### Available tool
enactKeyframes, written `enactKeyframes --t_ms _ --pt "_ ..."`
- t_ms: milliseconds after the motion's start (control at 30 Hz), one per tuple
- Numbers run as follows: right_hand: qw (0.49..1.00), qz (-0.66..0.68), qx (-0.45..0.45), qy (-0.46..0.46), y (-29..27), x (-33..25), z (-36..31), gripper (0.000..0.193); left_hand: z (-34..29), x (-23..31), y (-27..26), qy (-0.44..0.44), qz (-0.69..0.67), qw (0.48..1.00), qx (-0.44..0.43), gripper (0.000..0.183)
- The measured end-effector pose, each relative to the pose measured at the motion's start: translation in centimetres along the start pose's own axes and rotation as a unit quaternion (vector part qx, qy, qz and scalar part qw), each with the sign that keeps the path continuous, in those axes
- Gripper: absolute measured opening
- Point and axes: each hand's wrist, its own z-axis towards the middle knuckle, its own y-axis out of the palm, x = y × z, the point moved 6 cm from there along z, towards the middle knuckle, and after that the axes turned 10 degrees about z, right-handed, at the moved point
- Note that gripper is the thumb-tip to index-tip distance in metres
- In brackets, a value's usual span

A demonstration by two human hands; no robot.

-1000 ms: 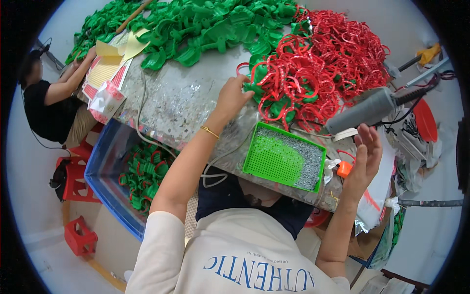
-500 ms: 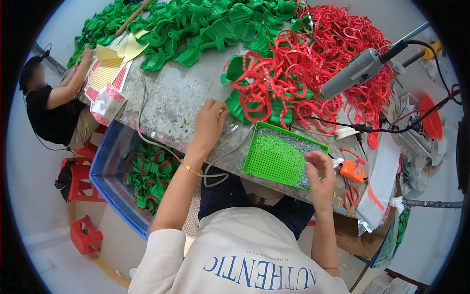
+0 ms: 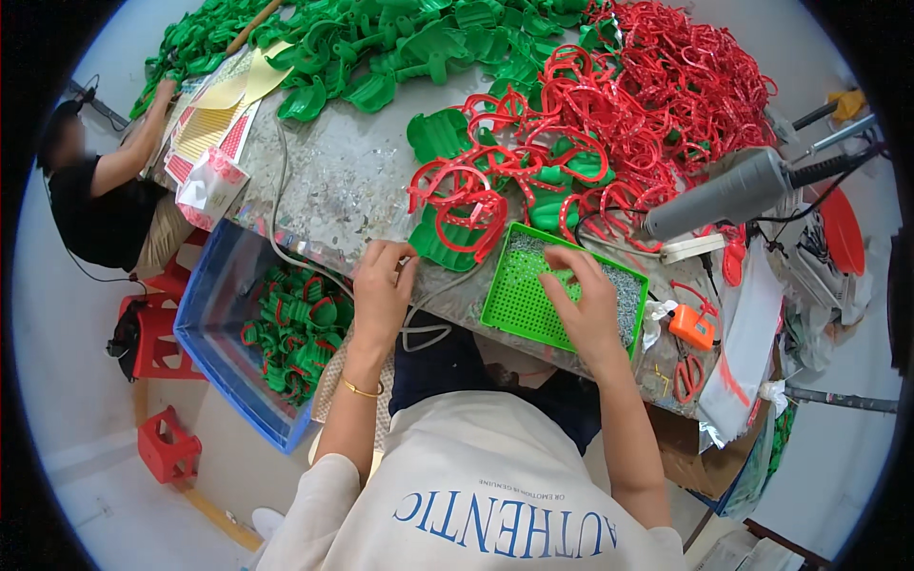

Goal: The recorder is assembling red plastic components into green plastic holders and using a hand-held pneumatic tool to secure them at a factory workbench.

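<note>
My left hand [image 3: 383, 295] is over the front edge of the table, fingers loosely curled and thumb apart, with nothing visible in it. Just right of it lies a green curved plastic piece [image 3: 433, 245] with red dotted plastic loops [image 3: 459, 211] on top. My right hand [image 3: 586, 303] hovers over a light-green perforated tray [image 3: 522, 306], thumb and forefinger apart. Small silvery metal pieces [image 3: 626, 290] are spread along the tray's far and right sides. Whether the right fingertips touch any is too small to tell.
Heaps of green pieces [image 3: 419, 48] and red loops [image 3: 695, 81] cover the far table. A grey corded tool [image 3: 719, 195] hangs at right. Scissors [image 3: 687, 379] and an orange device [image 3: 692, 327] lie nearby. A blue bin [image 3: 214, 328] holds assembled pieces; another person [image 3: 105, 214] sits left.
My left hand has drawn back toward me. My right hand has moved left over the tray. Red loops and green pieces now lie nearer the front edge, and the hanging tool sits lower.
</note>
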Motion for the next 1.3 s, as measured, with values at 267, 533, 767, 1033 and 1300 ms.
enactKeyframes --t_ms 267,533,767,1033,1300 --pt "0.989 -0.121 0.036 -0.075 4.3 1.8 6.7 0.029 2.6 1.0 -1.4 -0.013 -0.043 0.999 0.016 0.018" --pt "0.987 -0.153 0.025 -0.050 6.4 3.0 8.4 0.021 16.1 -4.2 4.0 0.056 0.032 0.992 0.109 0.042" --pt "0.988 -0.110 0.092 -0.051 5.4 2.6 7.9 0.015 17.6 -6.1 7.0 -0.055 0.014 0.996 -0.061 0.035" --pt "0.983 -0.038 0.166 -0.071 1.6 1.1 8.9 0.025 12.5 -9.0 -1.4 -0.112 -0.159 0.968 0.158 0.024" --pt "0.953 0.278 0.096 0.072 2.3 2.4 7.3 0.023 9.3 -6.5 -3.2 -0.035 -0.120 0.961 0.247 0.021"
